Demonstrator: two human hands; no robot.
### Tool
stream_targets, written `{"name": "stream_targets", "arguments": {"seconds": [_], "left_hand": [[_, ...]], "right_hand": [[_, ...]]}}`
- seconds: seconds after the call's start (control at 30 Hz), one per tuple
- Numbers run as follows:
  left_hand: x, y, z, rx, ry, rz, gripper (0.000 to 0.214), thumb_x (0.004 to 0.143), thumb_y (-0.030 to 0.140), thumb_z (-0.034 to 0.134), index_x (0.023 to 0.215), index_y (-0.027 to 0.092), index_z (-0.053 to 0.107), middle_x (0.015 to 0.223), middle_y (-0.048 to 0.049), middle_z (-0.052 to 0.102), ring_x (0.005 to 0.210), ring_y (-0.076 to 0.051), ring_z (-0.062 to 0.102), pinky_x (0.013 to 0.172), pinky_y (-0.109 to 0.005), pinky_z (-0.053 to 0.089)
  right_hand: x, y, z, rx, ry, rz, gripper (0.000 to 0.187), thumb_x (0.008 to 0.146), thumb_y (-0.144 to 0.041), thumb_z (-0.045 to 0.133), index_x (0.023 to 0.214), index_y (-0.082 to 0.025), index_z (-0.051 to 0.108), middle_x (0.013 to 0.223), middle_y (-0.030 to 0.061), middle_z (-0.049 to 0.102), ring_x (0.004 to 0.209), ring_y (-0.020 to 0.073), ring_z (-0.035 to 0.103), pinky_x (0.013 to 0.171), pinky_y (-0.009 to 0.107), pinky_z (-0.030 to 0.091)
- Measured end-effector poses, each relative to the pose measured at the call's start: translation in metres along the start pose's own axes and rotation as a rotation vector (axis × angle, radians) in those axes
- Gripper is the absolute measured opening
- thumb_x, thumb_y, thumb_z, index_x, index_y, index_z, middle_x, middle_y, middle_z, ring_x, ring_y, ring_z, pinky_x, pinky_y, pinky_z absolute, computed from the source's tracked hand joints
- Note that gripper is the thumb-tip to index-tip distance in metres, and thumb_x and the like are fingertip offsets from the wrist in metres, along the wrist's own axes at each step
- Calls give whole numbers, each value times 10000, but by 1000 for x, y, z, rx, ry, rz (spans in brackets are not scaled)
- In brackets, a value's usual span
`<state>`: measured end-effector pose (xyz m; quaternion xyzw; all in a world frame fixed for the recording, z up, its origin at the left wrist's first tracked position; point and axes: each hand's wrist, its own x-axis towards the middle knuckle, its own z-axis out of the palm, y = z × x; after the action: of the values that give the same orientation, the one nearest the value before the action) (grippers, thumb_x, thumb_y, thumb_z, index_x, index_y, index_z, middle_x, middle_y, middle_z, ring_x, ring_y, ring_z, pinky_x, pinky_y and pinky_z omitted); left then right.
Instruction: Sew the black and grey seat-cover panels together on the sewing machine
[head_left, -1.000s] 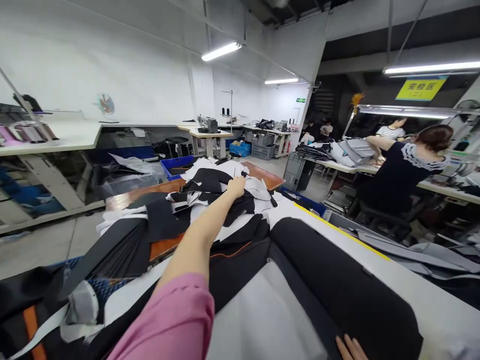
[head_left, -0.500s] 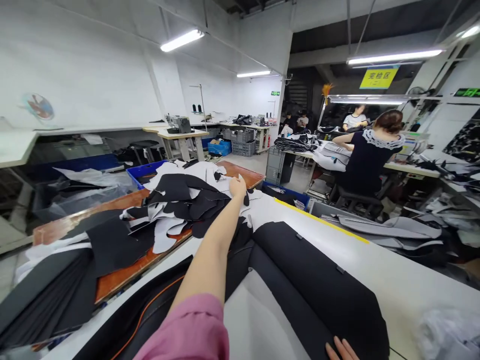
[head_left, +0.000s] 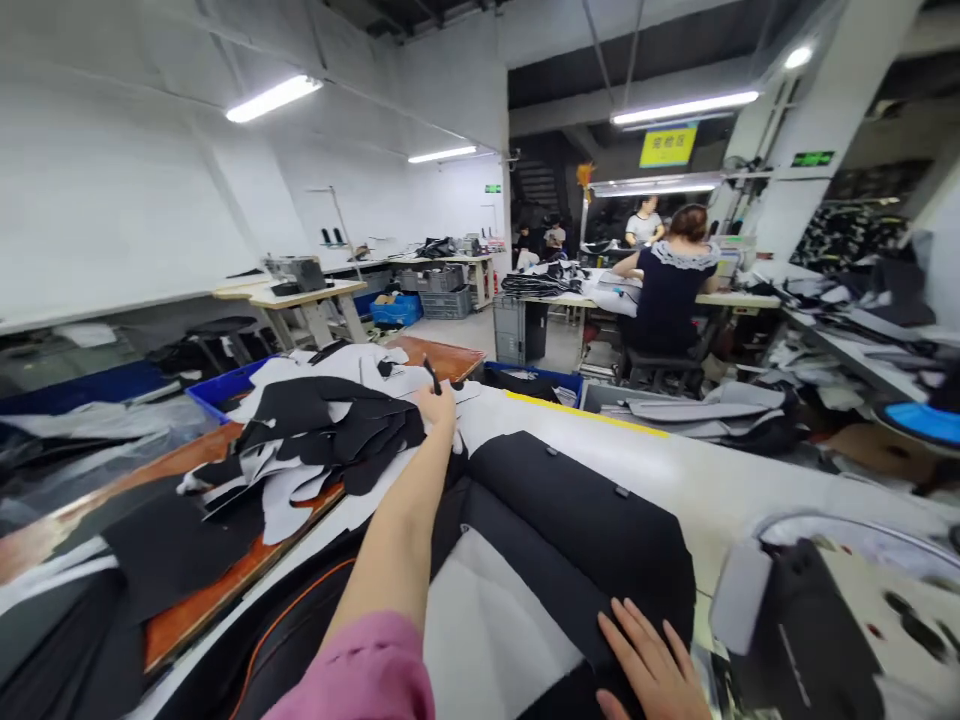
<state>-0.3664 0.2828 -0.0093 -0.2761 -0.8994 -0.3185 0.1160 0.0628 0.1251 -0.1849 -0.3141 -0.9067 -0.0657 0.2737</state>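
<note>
My left hand (head_left: 435,403) is stretched far forward beside a heap of cut fabric pieces (head_left: 330,400). Its fingers are closed on a slim dark object (head_left: 432,374) that stands up above them; its kind is too small to tell. Close in front of me lies a black sewn cover (head_left: 577,500) with a pale lining (head_left: 487,610) and orange piping (head_left: 289,615). Flat on the black cloth near the sewing machine rests my right hand (head_left: 652,665), fingers spread and holding nothing.
A sewing machine (head_left: 847,620) stands at right on the white table (head_left: 735,480). Left of it is a brown board (head_left: 187,610) under dark fabric. Bins of pieces (head_left: 697,408) line the far edge. A co-worker (head_left: 671,280) sits beyond, back turned.
The view has swung right, bringing the sewing machine into sight. More of my right hand shows on the black cloth. The dark object now stands upright in my left hand.
</note>
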Motion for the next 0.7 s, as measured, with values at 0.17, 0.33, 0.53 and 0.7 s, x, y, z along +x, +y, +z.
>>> {"name": "stream_targets", "arguments": {"seconds": [0.17,0.33,0.53,0.7], "left_hand": [[-6,83,-58,-130,52,650,191,794,219,503,948,171,605,980,-61,644,987,-213,589,887,-317,462],[-170,107,-33,-346,-378,1358,257,814,158,452,982,184,645,1059,-58,661,1084,-243,583,942,-408,472],[-343,45,-9,-412,-770,1535,320,893,117,409,958,250,692,1056,-42,690,958,-197,635,827,-327,547],[-356,17,-26,-467,-705,1360,246,901,138,483,975,226,701,1106,-43,697,1001,-242,583,848,-443,537]], "right_hand": [[20,-23,-49,202,-210,182,493,938,-389,474,1404,-226,466,1455,103,458,1356,285,390,1101,543,286],[29,-47,-64,356,-324,296,571,921,-498,490,1388,-172,476,1466,130,438,1379,255,340,1146,515,213],[-11,-51,-93,381,-461,225,514,867,-143,473,1378,-196,492,1488,127,402,1395,221,307,1142,441,238],[-36,-52,-109,316,-473,232,626,817,-182,560,1427,-165,419,1516,232,288,1429,340,197,1130,604,139]]}}
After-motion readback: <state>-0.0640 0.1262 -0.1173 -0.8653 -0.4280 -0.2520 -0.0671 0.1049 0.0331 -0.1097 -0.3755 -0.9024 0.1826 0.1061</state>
